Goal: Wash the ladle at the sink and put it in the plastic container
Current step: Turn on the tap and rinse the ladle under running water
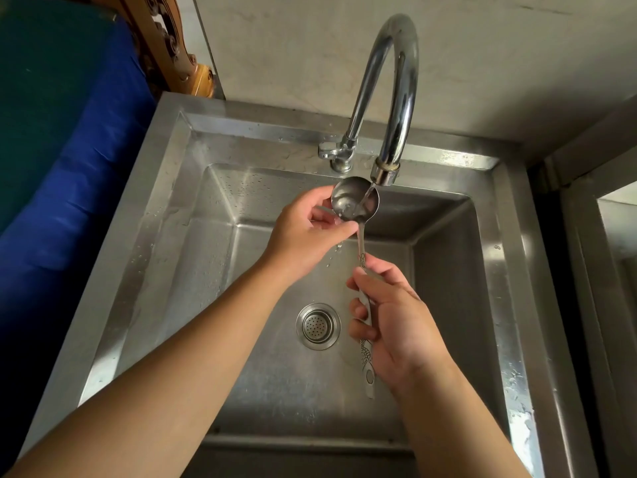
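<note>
A steel ladle (355,201) with an engraved handle is held over the steel sink (162,215), its bowl right under the tap's spout. Water runs from the curved chrome tap (396,98) into the bowl and spills off it. My right hand (393,322) grips the handle at its middle, with the handle's end sticking out below the palm. My left hand (306,232) holds the bowl from the left, fingers curled around its rim and underside. No plastic container is in view.
A round strainer drain (317,326) lies in the sink floor, just left of my right hand. A blue and green cushion (62,139) and carved wood (165,39) stand left of the sink. A pale wall rises behind the tap; a metal frame (586,257) borders the right.
</note>
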`<state>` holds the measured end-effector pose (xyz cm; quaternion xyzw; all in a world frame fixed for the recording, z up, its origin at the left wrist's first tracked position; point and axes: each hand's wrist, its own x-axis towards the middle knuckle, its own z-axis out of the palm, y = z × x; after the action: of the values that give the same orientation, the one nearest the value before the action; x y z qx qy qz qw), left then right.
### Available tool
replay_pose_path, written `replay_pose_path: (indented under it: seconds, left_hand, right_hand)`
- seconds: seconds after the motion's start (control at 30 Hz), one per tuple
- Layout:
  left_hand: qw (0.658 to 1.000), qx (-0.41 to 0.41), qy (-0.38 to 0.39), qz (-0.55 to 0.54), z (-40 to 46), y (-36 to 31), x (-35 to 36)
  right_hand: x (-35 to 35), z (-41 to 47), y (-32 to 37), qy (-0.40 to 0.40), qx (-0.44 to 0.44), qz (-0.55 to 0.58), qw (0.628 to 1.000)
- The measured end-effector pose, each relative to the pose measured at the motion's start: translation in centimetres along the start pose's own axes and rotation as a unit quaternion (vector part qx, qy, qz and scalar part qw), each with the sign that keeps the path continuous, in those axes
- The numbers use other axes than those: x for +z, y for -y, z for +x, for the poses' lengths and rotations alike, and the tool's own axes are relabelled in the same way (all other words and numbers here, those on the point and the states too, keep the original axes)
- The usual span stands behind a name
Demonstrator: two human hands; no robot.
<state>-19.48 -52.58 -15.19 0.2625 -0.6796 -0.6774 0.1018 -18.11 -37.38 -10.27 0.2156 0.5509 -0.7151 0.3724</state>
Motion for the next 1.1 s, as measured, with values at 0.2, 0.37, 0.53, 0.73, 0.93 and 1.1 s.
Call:
replay_pose_path:
  seconds: [0.2,0.37,0.53,0.73,0.93,1.1]
  left_hand:
    - [1.0,0.006,0.003,0.016,0.1,0.3,0.3]
    - [1.0,-0.01,-0.002,0.025,-0.7,1.0,0.6]
    - [0.999,0.011,0.0,0.046,-1.8,1.6,-0.1]
    - [0.997,0.0,0.01,0.081,-2.1,2.0,-0.7]
    - [0.994,-0.005,0.017,0.109,-1.7,2.3,0.0]
    - [0.992,0.012,-0.004,0.124,-0.5,1.6,1.3]
  right_hand:
    - [0.2,-0.5,-0.3,-0.05,-0.041,-0.059,0.996]
    - [0.2,-1.1,-0.6,-0.055,-0.017,-0.076,0.995]
    - [0.0,-1.8,-0.6,-0.017,0.058,-0.047,0.997]
    - [0.1,-2.1,-0.2,0.016,0.129,0.024,0.991]
    - [0.0,-2.2,0.1,0.007,0.095,0.012,0.995]
    - [0.0,-1.8,0.0,-0.032,0.038,-0.027,0.998]
